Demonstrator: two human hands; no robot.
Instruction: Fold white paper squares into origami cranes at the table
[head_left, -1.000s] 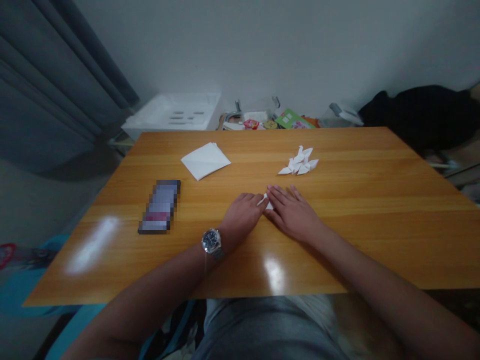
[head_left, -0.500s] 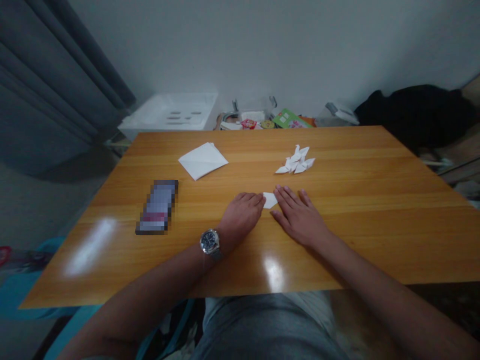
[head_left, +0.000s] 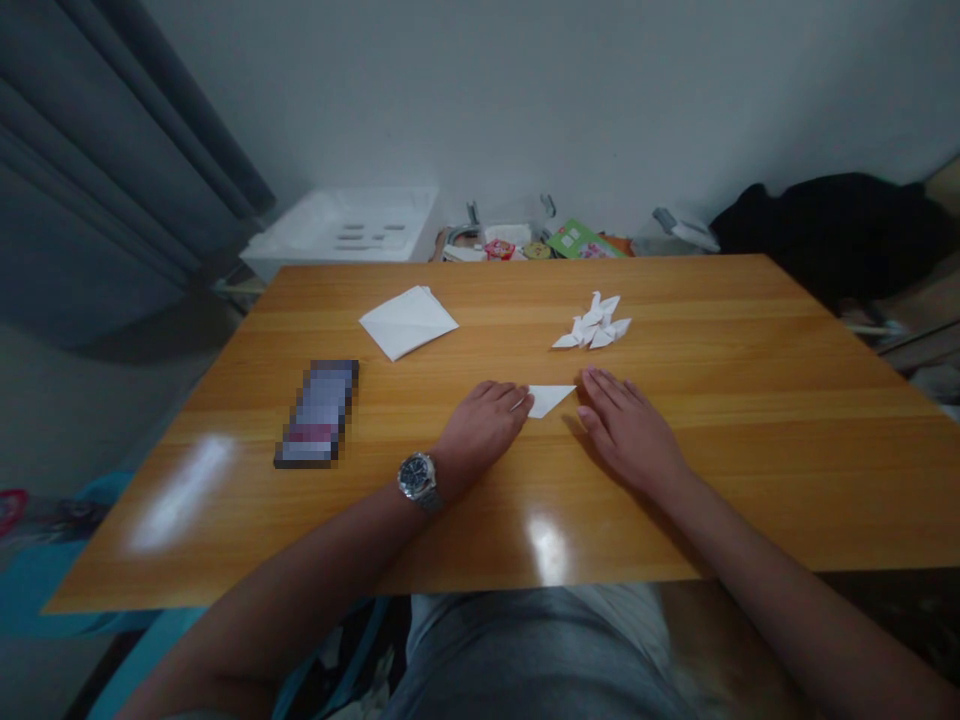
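Note:
A small folded white paper triangle (head_left: 549,398) lies flat on the wooden table (head_left: 750,400) between my two hands. My left hand (head_left: 484,432), with a wristwatch (head_left: 417,477) on the wrist, rests with curled fingers whose tips press on the paper's left edge. My right hand (head_left: 628,432) lies flat on the table with fingers stretched out, just right of the paper's tip and holding nothing. A cluster of folded white paper figures (head_left: 596,323) sits farther back, beyond my right hand.
A stack of white paper sheets (head_left: 409,321) lies at the back left. A phone (head_left: 319,412) lies at the left. Beyond the far edge are a white box (head_left: 345,228), small clutter (head_left: 525,243) and a black bag (head_left: 832,232). A curtain (head_left: 90,170) hangs left.
My right hand slid rightward off the folded paper, uncovering the white triangle. My left hand stayed in place on the paper's left edge.

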